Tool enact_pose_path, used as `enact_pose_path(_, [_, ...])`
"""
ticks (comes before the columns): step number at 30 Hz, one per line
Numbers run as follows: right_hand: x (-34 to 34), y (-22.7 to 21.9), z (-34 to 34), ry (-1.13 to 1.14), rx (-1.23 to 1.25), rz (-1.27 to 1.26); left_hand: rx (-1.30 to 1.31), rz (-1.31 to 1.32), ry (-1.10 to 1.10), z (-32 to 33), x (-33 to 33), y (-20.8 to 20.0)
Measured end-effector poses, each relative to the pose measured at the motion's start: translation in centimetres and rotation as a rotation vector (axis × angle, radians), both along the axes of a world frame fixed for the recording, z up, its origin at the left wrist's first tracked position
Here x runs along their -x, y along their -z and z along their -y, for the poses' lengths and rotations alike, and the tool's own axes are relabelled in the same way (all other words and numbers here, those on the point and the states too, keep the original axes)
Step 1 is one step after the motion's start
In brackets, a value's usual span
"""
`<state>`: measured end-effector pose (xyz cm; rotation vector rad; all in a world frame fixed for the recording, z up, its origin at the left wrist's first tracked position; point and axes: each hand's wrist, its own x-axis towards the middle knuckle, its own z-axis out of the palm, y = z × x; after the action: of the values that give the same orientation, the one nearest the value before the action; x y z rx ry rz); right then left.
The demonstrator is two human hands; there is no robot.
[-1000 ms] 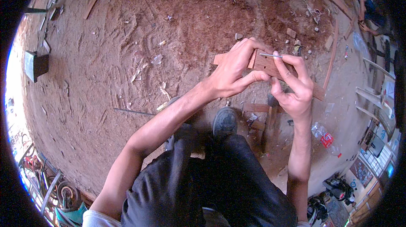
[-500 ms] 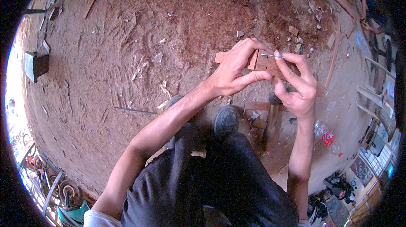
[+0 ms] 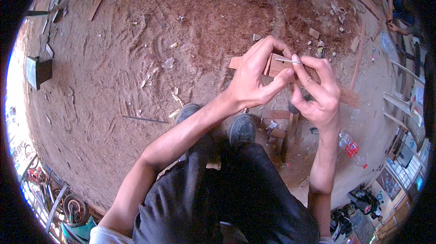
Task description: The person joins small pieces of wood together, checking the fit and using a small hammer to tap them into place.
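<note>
My left hand [image 3: 261,73] is wrapped round a reddish-brown wooden piece [image 3: 276,68], with its thumb and fingers on opposite edges. A dark hole shows in the face of the wood. Between the thumb side and fingertips of my right hand [image 3: 320,94] a thin silvery nail [image 3: 285,60] is pinched, lying nearly flat over the wood close to the hole. One end of the wood sticks out left of my left hand; more wood shows right of my right wrist. Whether the nail touches the wood I cannot tell.
Below my hands a hammer-like tool [image 3: 294,107] stands or lies by wood offcuts [image 3: 276,134]. My shoe [image 3: 242,129] is beside them. A plastic bottle with a red label [image 3: 351,147] lies at right. Another person's hand [image 3: 396,27] shows at the far right edge.
My left thumb has drawn back and up along the wood. The nail has shifted slightly left, and the wood has tilted, showing more of its right end.
</note>
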<state>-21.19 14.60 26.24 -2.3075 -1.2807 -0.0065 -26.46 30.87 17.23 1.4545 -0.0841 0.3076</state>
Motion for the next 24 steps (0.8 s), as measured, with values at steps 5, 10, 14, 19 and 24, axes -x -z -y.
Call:
enact_pose_path(5, [0.30, 0.10, -0.41, 0.015, -0.034, 0.007, -0.085, -0.032, -0.069, 0.17, -0.02, -0.31])
enact_pose_path(10, [0.55, -0.04, -0.38, 0.034, -0.015, -0.018, -0.147, 0.000, -0.122, 0.38, 0.07, -0.16])
enact_pose_path(14, [0.90, -0.41, -0.39, 0.060, -0.005, -0.045, -0.163, 0.023, -0.141, 0.51, 0.01, -0.10])
enact_pose_path(19, [0.83, -0.10, -0.22, 0.067, -0.048, -0.067, -0.159, 0.038, -0.137, 0.61, -0.19, 0.33])
enact_pose_path(24, [0.70, 0.26, 0.11, 0.067, -0.066, -0.097, -0.129, 0.025, -0.133, 0.67, -0.22, 0.36])
